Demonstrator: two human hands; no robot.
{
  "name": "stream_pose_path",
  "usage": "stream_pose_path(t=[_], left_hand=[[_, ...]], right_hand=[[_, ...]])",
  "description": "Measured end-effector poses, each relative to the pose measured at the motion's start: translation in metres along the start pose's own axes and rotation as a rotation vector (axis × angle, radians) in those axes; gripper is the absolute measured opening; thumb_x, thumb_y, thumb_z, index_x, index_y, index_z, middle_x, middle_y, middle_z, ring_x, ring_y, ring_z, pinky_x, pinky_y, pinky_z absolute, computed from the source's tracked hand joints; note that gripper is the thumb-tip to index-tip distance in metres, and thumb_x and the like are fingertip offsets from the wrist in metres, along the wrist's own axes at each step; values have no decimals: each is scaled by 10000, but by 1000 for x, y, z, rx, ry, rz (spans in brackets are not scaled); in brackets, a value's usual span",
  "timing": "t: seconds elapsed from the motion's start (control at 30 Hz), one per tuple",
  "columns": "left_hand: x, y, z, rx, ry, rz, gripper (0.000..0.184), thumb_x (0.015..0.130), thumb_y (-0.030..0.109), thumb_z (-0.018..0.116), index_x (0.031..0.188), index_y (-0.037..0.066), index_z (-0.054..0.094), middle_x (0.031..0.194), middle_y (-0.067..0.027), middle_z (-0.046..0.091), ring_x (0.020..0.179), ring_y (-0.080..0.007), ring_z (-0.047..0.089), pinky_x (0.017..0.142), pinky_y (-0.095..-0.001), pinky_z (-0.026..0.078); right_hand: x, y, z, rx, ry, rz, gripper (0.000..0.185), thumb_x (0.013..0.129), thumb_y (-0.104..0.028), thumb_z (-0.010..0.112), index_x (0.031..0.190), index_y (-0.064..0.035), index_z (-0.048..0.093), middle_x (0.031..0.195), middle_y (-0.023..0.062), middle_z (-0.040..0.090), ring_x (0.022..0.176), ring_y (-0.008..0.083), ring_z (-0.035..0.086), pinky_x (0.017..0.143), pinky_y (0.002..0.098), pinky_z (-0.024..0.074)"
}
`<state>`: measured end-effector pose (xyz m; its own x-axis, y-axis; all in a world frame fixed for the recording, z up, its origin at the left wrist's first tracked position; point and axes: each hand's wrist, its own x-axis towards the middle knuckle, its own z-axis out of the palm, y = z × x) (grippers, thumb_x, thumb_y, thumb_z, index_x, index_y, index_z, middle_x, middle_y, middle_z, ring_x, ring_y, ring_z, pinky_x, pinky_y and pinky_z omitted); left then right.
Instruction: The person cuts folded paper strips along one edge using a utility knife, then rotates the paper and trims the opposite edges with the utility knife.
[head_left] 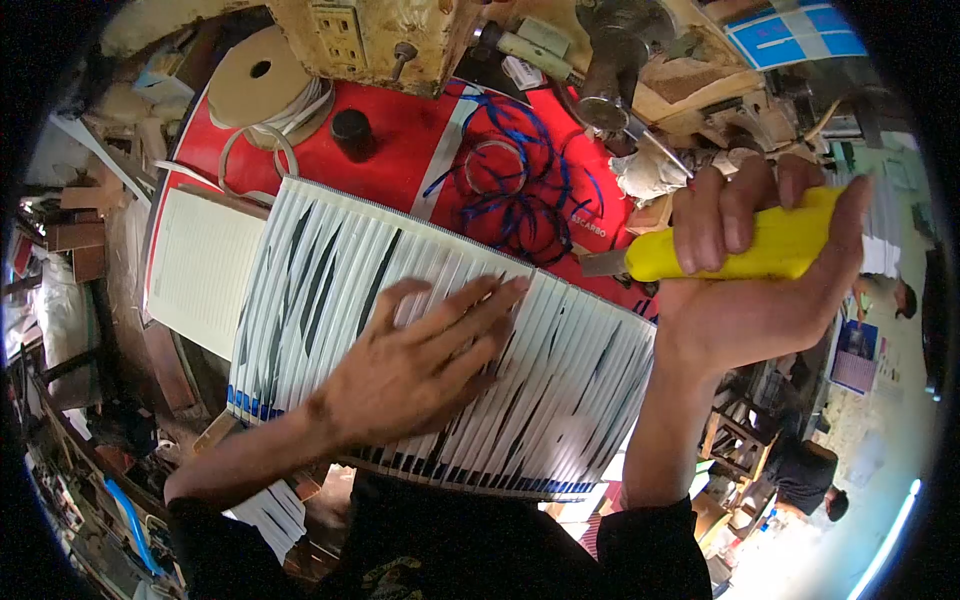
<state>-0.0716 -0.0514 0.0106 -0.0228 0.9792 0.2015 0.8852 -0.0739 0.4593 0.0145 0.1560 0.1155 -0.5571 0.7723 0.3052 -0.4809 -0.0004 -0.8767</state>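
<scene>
A long row of thin books or page blocks (330,290), packed with pale edges up, lies across the bench in front of me. Dark gaps run between several of them, and blue bits show along their near ends. My left hand (415,365) rests over the middle of the row, fingers spread, holding nothing that I can see. Raised at the right, my right hand (750,300) is wrapped round a yellow-handled knife (770,245). Its short flat blade (603,263) points left, past the row's far right edge.
Tangled blue ribbon strips (515,190) lie on the red sheet (385,190) behind the row. Near them are a cardboard spool (235,85) and a small black cylinder (351,133). A lined page (200,265) lies left, a machine (370,40) stands behind. Another person (803,475) is at the far right.
</scene>
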Motion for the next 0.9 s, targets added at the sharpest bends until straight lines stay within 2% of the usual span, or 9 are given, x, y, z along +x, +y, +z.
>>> stream_pose_path(t=[0.13,0.27,0.4,0.47,0.5,0.6,0.73,0.77,0.9], left_hand=[[19,-12,5,3,-77,54,501,933,347,677,1347,99,542,1623,-68,370,1450,-219,407,1094,-574,325],[22,-8,2,80,-139,73,508,976,373,621,1375,89,489,1600,-112,381,1493,-238,328,1142,-583,294],[9,-3,-1,20,-140,42,534,968,366,632,1403,92,490,1624,-117,345,1506,-233,311,1150,-612,255],[-15,10,-7,22,-157,-25,535,980,354,636,1434,106,497,1625,-101,361,1502,-212,325,1167,-622,180],[-30,12,-4,55,-75,-11,519,975,337,656,1432,134,517,1597,-61,419,1470,-194,375,1173,-593,147],[-63,5,4,71,48,71,502,964,328,673,1419,165,538,1563,-18,472,1428,-189,427,1166,-546,157],[-62,8,-2,-38,-231,7,598,952,370,672,1485,199,464,1581,2,422,1414,-194,411,1143,-536,207],[-59,9,-2,1,-237,6,660,950,410,664,1531,231,407,1591,-2,384,1428,-202,385,1135,-545,222],[-60,13,3,-23,-232,-23,695,938,441,670,1547,258,391,1588,-6,377,1424,-218,389,1118,-562,239]], right_hand=[[-7,4,6,40,154,24,441,1061,-488,401,856,-100,442,566,35,378,417,129,308,392,277,270],[-9,4,-5,65,209,55,428,1065,-482,409,874,-101,444,560,33,381,402,133,298,390,276,270],[-11,8,-2,144,150,88,434,1064,-492,412,885,-99,452,559,30,376,402,134,302,389,276,268],[-13,15,6,165,206,134,433,1064,-495,406,894,-99,448,560,26,363,404,133,297,390,274,265],[-15,20,9,210,230,161,431,1064,-495,402,898,-100,444,560,24,357,405,132,294,391,272,264],[-18,34,12,260,174,222,429,1063,-502,395,903,-106,434,565,20,349,409,128,289,390,265,261],[-20,44,18,256,176,277,432,1061,-512,391,900,-113,427,569,15,350,409,124,288,384,262,255],[-20,46,21,241,192,283,432,1060,-513,391,899,-114,426,570,14,350,409,124,289,382,263,254],[-19,49,17,197,308,290,426,1058,-510,398,902,-114,429,571,13,352,404,123,293,378,262,259]])
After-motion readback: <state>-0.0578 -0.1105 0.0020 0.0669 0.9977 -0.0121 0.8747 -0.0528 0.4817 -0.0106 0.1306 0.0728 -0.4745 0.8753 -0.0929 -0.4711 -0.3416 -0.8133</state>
